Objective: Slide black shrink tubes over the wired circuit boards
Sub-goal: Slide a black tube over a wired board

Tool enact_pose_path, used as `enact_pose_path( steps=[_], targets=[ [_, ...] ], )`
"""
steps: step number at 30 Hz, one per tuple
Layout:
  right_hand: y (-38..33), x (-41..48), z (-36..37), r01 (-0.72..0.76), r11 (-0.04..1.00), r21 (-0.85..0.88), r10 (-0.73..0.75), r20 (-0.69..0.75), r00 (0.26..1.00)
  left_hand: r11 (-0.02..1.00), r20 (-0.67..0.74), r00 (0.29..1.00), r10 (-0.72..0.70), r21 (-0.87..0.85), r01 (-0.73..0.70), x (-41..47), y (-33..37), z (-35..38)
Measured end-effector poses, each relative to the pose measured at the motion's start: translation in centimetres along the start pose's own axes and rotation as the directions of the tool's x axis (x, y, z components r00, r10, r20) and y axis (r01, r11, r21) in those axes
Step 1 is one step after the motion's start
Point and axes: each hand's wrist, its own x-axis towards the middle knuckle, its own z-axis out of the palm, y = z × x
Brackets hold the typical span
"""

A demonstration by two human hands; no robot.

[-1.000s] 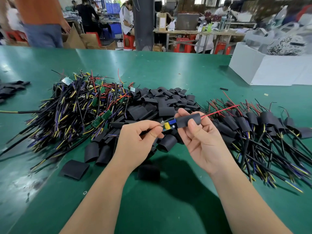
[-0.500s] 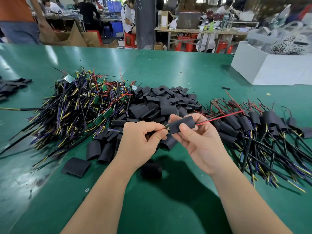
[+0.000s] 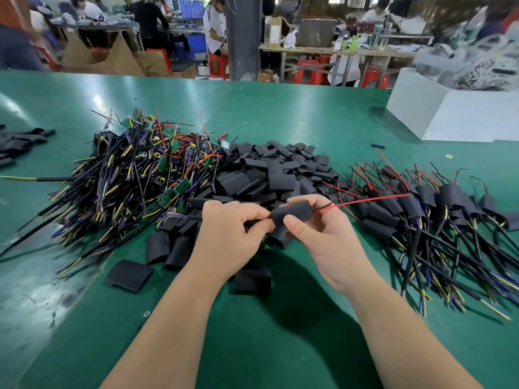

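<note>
My right hand [image 3: 323, 237] pinches a black shrink tube [image 3: 292, 211] between thumb and fingers above the green table [image 3: 280, 332]. The circuit board is hidden inside the tube; a red wire [image 3: 365, 202] and a thin black one stick out of its right end. My left hand [image 3: 230, 234] pinches the black cable at the tube's left end. A pile of bare wired boards [image 3: 134, 175] lies at the left, loose black tubes [image 3: 269, 172] are heaped in the middle, and sleeved boards [image 3: 438, 214] lie at the right.
A white box [image 3: 455, 116] stands at the back right. Flat tubes [image 3: 129, 275] lie near my left forearm, more [image 3: 19, 141] at the far left edge. People work at benches beyond the table.
The tube has slid left over the board, which showed blue and yellow parts a second ago and is now fully covered. Both hands stayed close together.
</note>
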Motion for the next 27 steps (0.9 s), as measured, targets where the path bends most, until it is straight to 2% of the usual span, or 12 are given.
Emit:
enact_pose_path(
  steps=[3,6,9,12,15,16,18,20,21,22,24,27],
  targets=[
    [0.3,-0.1,0.5,-0.021,0.990,-0.141,0.023,0.011,1.000,0.999,-0.006,1.000,-0.019,0.041,0.019,0.0,-0.1,0.0],
    [0.2,-0.2,0.9,-0.014,0.991,-0.134,0.014,0.001,1.000,0.999,-0.054,0.998,-0.035,0.006,0.035,0.0,0.2,-0.1],
    [0.3,-0.2,1.5,-0.053,0.997,0.058,0.054,-0.015,0.998,0.997,-0.009,0.998,-0.058,-0.056,0.058,0.1,0.6,-0.2],
    [-0.4,0.1,1.7,-0.084,0.909,0.408,0.141,-0.112,0.984,0.993,0.029,0.999,-0.040,-0.110,0.043,0.0,0.7,-0.3],
    [-1.8,1.1,0.1,0.032,0.881,0.471,0.167,-0.374,0.912,0.990,-0.046,0.999,-0.028,-0.138,0.022,0.3,0.7,-1.0],
    [-2.4,1.4,-1.0,0.125,0.910,0.395,0.101,-0.503,0.858,0.994,-0.110,0.993,-0.033,-0.110,0.021,0.4,0.3,-1.3],
    [-3.7,1.5,-3.6,0.278,0.958,0.074,-0.148,-0.702,0.697,0.995,-0.262,0.962,-0.083,0.022,0.092,0.8,-0.8,-2.0],
    [-4.7,1.3,-6.1,0.252,0.917,-0.308,-0.398,-0.720,0.568,0.929,-0.377,0.897,-0.231,0.189,0.319,0.9,-2.3,-2.5],
    [-5.0,1.2,-7.1,0.165,0.871,-0.463,-0.472,-0.694,0.543,0.861,-0.395,0.856,-0.333,0.242,0.447,0.9,-3.1,-2.7],
    [-4.9,1.2,-7.9,0.039,0.804,-0.593,-0.511,-0.655,0.557,0.785,-0.378,0.816,-0.436,0.284,0.551,0.9,-3.8,-2.9],
    [-4.3,1.2,-9.0,-0.211,0.591,-0.779,-0.500,-0.559,0.662,0.652,-0.304,0.758,-0.578,0.387,0.652,0.7,-5.0,-3.1],
    [-3.0,1.5,-8.7,-0.420,0.377,-0.825,-0.311,-0.540,0.782,0.592,-0.277,0.741,-0.612,0.461,0.661,0.5,-6.2,-3.5]
  ],
)
